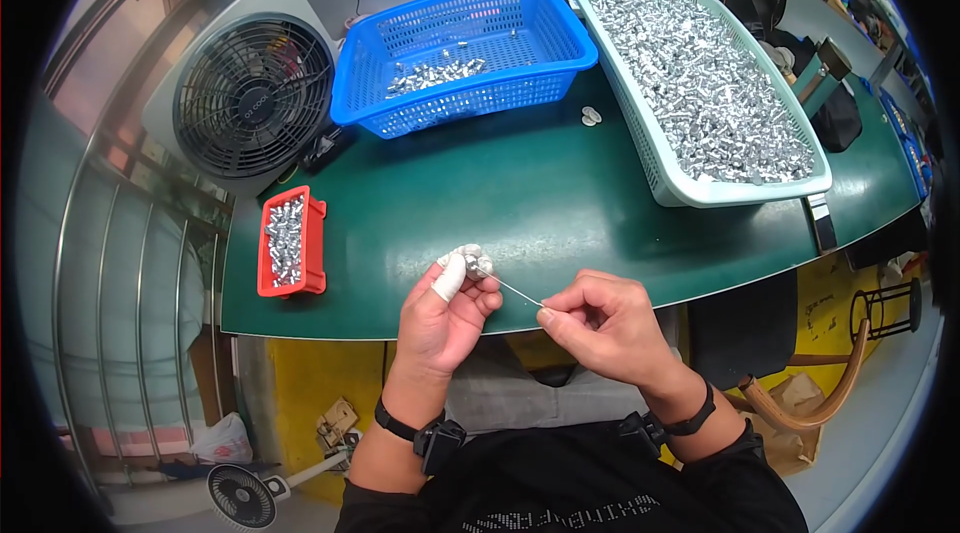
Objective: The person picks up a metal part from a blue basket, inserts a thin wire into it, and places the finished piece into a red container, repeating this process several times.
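Note:
My left hand [437, 325], with white covers on the thumb and fingertips, is closed in a pinch just above the table's near edge. Between those fingertips sits a small silvery metal piece [474, 262], mostly hidden by them. My right hand [618, 325] grips one end of a thin, light-coloured rod [516, 291] between thumb and forefinger. The rod slants up and leftward, and its far end meets the fingertips of my left hand. Whether it enters the metal piece cannot be made out.
On the green table [420, 203], a red bin [314, 245] of small metal parts stands left. A blue basket [470, 111] holding some parts is at the back, beside a black-grilled fan [255, 103]. A heaped pale green basket [655, 158] stands right. Several small discs [591, 116] lie between the baskets.

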Action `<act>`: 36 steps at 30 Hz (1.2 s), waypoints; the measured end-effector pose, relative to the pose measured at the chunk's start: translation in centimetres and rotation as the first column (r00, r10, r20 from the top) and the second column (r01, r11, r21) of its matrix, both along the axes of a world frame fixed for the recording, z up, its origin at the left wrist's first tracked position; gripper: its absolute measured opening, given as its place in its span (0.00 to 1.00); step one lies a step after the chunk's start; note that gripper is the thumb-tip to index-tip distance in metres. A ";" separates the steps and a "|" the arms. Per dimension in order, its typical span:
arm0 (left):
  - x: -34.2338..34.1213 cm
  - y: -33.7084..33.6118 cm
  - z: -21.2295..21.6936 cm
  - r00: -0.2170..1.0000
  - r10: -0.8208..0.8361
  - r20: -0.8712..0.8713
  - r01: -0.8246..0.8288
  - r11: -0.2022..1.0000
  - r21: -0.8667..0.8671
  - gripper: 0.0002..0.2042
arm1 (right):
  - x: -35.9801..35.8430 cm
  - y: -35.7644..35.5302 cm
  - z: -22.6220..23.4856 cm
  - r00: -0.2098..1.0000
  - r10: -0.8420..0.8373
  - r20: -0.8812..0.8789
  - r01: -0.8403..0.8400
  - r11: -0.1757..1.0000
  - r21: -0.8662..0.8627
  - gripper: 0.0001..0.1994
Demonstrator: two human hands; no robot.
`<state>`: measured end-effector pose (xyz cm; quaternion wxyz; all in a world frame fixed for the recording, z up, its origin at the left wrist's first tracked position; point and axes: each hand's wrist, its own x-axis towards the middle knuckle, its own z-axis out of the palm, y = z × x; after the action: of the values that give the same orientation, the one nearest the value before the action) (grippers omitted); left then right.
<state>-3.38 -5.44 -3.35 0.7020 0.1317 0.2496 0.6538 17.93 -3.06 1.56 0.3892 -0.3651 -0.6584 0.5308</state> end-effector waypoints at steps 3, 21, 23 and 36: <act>0.9 0.2 0.3 0.990 0.038 -0.133 -0.037 0.999 0.012 0.10 | 0.5 0.3 0.2 0.999 -0.015 0.028 0.014 1.000 0.026 0.02; 4.1 0.2 2.6 0.960 0.090 -0.267 -0.088 0.996 0.022 0.07 | 4.4 1.7 -0.1 0.979 0.099 -0.177 -0.147 0.948 -0.284 0.03; 4.2 0.0 3.0 0.916 0.105 -0.386 -0.094 0.994 0.048 0.07 | 4.5 1.9 -0.3 0.964 0.119 -0.236 -0.202 0.907 -0.369 0.04; 4.2 -0.5 3.8 0.973 0.074 -0.217 -0.077 0.997 -0.007 0.07 | 4.0 1.4 -0.4 0.956 0.093 -0.280 -0.186 0.925 -0.331 0.03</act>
<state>0.79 -5.95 0.49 0.6462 0.1871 0.3343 0.6600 21.88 -1.64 1.14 0.3606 -0.3084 -0.5202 0.7101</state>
